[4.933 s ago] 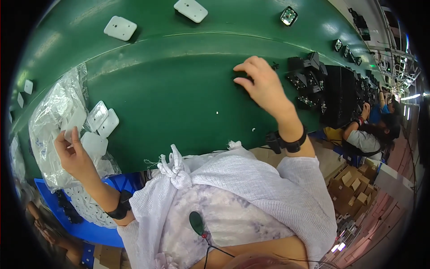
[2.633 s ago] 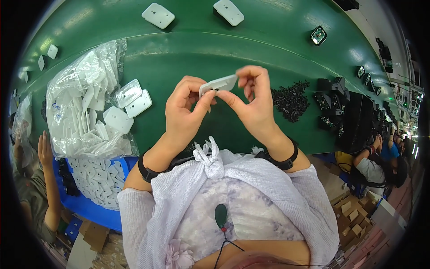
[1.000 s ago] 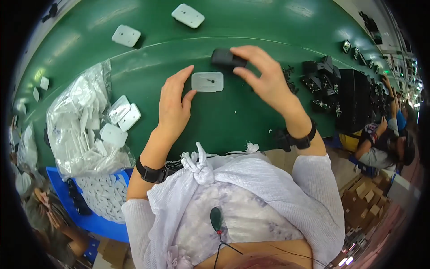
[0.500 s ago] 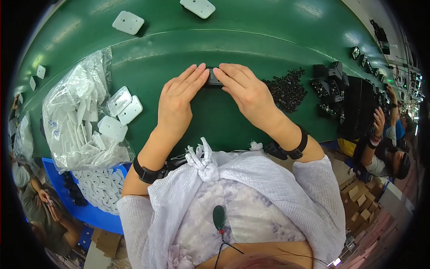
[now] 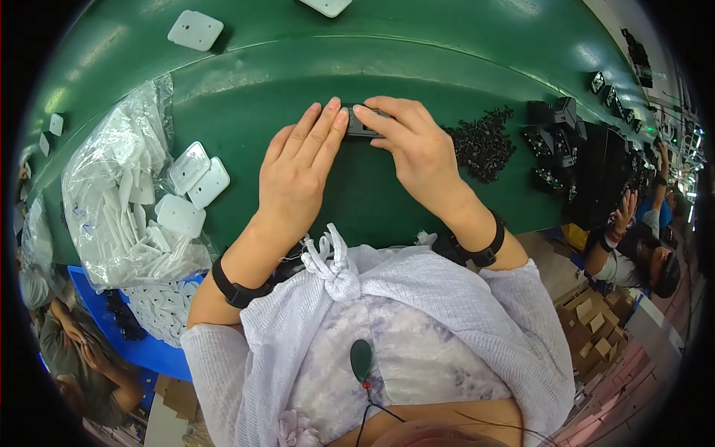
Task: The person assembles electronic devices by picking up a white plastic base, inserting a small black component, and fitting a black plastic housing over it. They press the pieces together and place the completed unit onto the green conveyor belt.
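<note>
A small dark, box-shaped part [image 5: 357, 124] lies on the green table between my hands, mostly covered by fingers. My left hand [image 5: 298, 167] rests palm down with straight fingers, its fingertips against the part's left end. Bent fingers of my right hand [image 5: 418, 149] grip the part's right end, index finger on top and thumb at the near side. A pile of tiny black pieces [image 5: 482, 145] lies just right of my right hand. Left of my left hand are several white rounded plates [image 5: 180, 216], beside a clear plastic bag [image 5: 112, 171] full of similar plates.
A blue bin [image 5: 165, 363] with white pieces stands below the bag. Black housings [image 5: 555, 141] cluster at the right. More white plates [image 5: 195, 30] lie at the far side of the green table [image 5: 298, 67]. Other people sit at both sides; cardboard boxes [image 5: 592, 320] stand lower right.
My right hand's fingers have bent more around the dark part, and its top shows a little more. My left hand stays flat beside it. The whole view has shifted slightly.
</note>
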Demonstrator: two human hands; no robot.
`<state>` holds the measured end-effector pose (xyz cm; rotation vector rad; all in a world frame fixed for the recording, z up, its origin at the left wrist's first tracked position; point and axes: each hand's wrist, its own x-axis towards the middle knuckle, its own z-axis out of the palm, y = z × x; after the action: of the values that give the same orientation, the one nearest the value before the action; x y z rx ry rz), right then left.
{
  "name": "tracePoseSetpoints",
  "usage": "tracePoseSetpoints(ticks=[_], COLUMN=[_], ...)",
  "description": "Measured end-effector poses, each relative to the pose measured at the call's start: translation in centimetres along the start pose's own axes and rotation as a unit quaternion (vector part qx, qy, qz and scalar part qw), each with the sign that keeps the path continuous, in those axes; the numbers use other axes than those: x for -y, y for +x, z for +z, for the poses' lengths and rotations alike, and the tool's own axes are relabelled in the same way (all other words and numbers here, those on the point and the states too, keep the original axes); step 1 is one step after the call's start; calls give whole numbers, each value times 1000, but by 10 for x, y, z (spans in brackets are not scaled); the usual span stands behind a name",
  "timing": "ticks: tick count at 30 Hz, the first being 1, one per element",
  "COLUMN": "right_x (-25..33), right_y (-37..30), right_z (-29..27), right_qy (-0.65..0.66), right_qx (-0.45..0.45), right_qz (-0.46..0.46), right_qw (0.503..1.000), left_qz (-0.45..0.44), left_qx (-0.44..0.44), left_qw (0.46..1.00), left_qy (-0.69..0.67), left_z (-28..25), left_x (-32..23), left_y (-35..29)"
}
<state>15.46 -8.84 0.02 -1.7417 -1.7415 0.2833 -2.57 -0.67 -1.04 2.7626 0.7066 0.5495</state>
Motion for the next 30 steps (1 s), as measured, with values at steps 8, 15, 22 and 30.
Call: tracePoseSetpoints(ticks=[8, 15, 22, 30], right_x=[9, 4, -6, 0], right_y=[6, 5, 0, 11], right_z=[-1, 6, 13, -14], right_qy=[-21, -15, -26, -19], right_qx=[11, -20, -59, 42], right_qz=[9, 13, -32, -26], right_qw=[1000, 1000, 997, 999], left_qz=[30, 22, 38, -60], left_qx=[0, 6, -45, -53], left_qw=[1000, 999, 997, 976], left_qy=[3, 40, 50, -204], left_z=[0, 2, 13, 4], left_x=[9, -1, 0, 22], left_y=[3, 0, 2, 12])
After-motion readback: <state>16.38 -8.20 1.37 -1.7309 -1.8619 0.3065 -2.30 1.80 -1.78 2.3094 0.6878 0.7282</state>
